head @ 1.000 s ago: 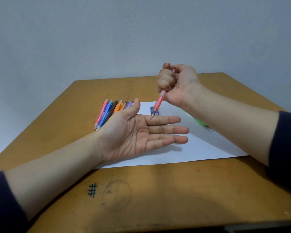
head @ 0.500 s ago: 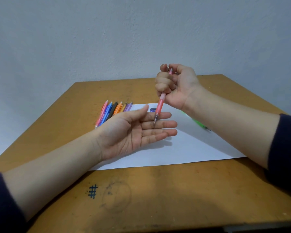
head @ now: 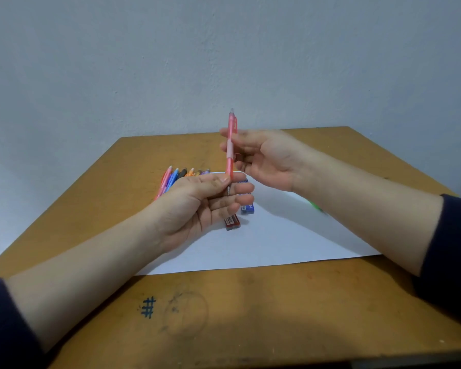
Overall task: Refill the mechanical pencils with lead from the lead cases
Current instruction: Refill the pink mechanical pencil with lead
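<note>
I take the paper (head: 277, 241) on the table (head: 250, 315) as my mark and read across from its left. At its far left corner lie the spare pencils (head: 175, 177), side by side. Just right of them, over the paper's left half, the left hand (head: 197, 209) sits palm up, thumb and first finger pinching the tip end of the pink pencil (head: 229, 166), the other fingers loosely out beneath. The pencil stands almost upright above the paper, tip down in that pinch, cap (head: 232, 112) on top and clear of both hands, so its long axis runs straight up from the left fingers. On the paper under those fingers lie the red case (head: 232, 222) and, just right of it and a little farther back, the blue case (head: 247, 208). Right of the pencil, above the paper's far edge, the right hand (head: 269, 158) is slack and open, fingers nearly straight, their tips at the pale sleeve (head: 230, 148) at mid barrel; whether they press it or only brush it I cannot tell. Farther right, on the paper's right part, a green pencil (head: 314, 206) shows in part. As I judge it, the next move turns on the cap: it lies upward from the right fingers and nearer to them than to the left ones, so the right hand should climb the barrel and pull it off.
</note>
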